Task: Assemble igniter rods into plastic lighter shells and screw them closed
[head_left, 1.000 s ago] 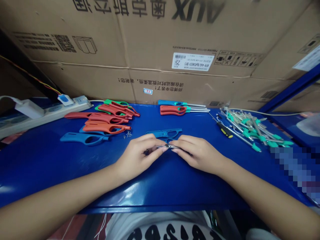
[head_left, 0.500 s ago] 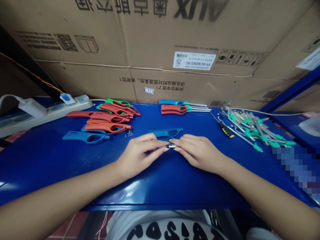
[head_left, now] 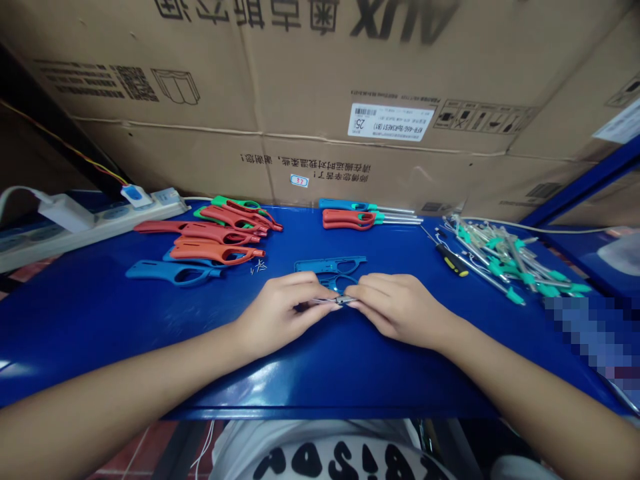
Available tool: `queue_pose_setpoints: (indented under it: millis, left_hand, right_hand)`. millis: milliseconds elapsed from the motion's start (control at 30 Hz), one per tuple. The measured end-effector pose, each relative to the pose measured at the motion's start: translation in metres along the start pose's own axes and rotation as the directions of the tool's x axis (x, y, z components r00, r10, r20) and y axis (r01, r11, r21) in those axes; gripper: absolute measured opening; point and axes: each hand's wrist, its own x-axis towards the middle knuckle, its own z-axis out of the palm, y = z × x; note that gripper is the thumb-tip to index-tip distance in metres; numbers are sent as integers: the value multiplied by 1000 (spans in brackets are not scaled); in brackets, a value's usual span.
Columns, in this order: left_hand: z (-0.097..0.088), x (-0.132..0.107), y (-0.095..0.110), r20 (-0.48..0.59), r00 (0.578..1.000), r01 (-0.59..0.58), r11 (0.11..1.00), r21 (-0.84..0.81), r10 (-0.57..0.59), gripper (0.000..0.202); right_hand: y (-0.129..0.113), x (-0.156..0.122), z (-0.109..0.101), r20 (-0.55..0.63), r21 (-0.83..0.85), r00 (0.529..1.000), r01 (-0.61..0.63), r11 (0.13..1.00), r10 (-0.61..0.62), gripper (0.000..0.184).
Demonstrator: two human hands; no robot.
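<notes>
Both of my hands meet above the middle of the blue table [head_left: 295, 380], fingertips pinched on a small silver metal tube [head_left: 343, 300]. My left hand [head_left: 283, 307] is closed on its left end, where a thin pale strand shows between thumb and finger. On the right end, my right hand [head_left: 397, 307] is closed too, its fingers covering that part. Just behind the fingertips lies a blue lighter casing half [head_left: 330, 264] with a trigger loop. Another blue loop-shaped piece [head_left: 340, 285] is partly hidden by my fingers.
At left lie several red, orange, green and blue lighter casings [head_left: 215, 251]. Lighters with metal stems [head_left: 347, 219] rest at the back. A pile of metal rods with green ends [head_left: 520, 260] and a screwdriver [head_left: 451, 260] are at right. A power strip [head_left: 115, 223] and cardboard box [head_left: 300, 133] border the table.
My fingertips have come slightly down toward me with the metal tube, tilting it a little. More of the blue loop-shaped piece behind them now shows, and so does the thin strand.
</notes>
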Motion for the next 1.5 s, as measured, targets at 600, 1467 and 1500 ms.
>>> queue_pose_setpoints:
  millis: [600, 1467, 1500]
  left_hand:
    - [2, 0, 0, 185, 965, 206, 974, -93, -187, 33]
    - [1, 10, -32, 43, 999, 2, 987, 164, -9, 20]
    - [2, 10, -33, 43, 999, 5, 986, 164, -12, 20]
  right_hand:
    - [4, 2, -4, 95, 47, 941, -331, 942, 326, 48]
    - [35, -4, 1, 303, -159, 839, -423, 892, 452, 56]
    - [35, -4, 2, 311, -163, 833, -427, 889, 457, 56]
